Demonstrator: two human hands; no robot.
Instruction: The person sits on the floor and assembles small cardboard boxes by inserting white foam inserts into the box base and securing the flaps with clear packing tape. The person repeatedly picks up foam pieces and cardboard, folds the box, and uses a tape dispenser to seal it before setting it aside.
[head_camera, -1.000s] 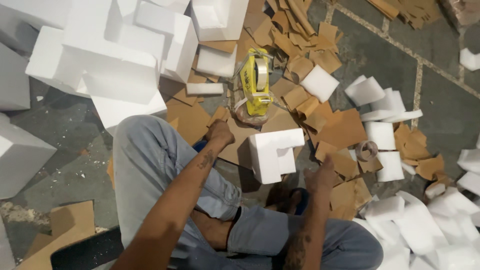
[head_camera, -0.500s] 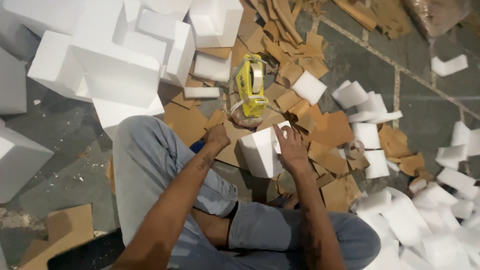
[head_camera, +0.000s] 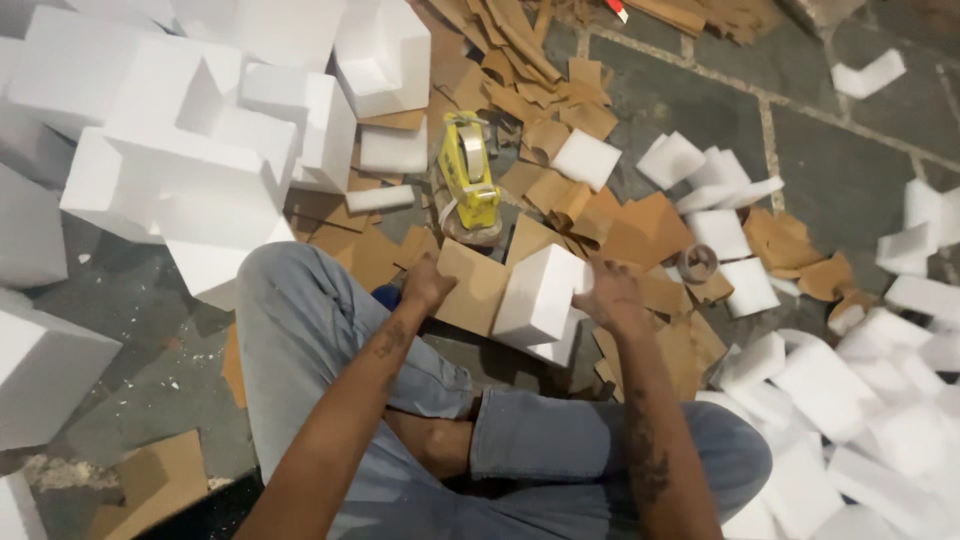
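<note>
Seated cross-legged on the stone floor (head_camera: 680, 100), jeans knees spread wide. One white foam block (head_camera: 540, 295) front and centre, standing tilted on the card scraps between the hands. Right hand (head_camera: 610, 295) clamped on the block's right edge, fingers curled over the top corner. Left hand (head_camera: 428, 283) resting on a cardboard sheet (head_camera: 475, 285) just left of the block, fingers bent; grip on the sheet cannot be told. One yellow tape dispenser (head_camera: 468, 180) upright just beyond the sheet. One brown tape roll (head_camera: 698, 263) lying flat among scraps, right of the block. Big foam pieces (head_camera: 180, 150) heaped at the floor's far left, roughly eight or more, too stacked to count exactly. Small foam offcuts (head_camera: 720, 190) scattered right, well over a dozen. Cardboard scraps (head_camera: 650, 225) too many to count.

Against half a second ago: block turned, broad face now toward the camera rather than the notched side; right hand shifted from its top to its right edge; left hand barely moved.
</note>
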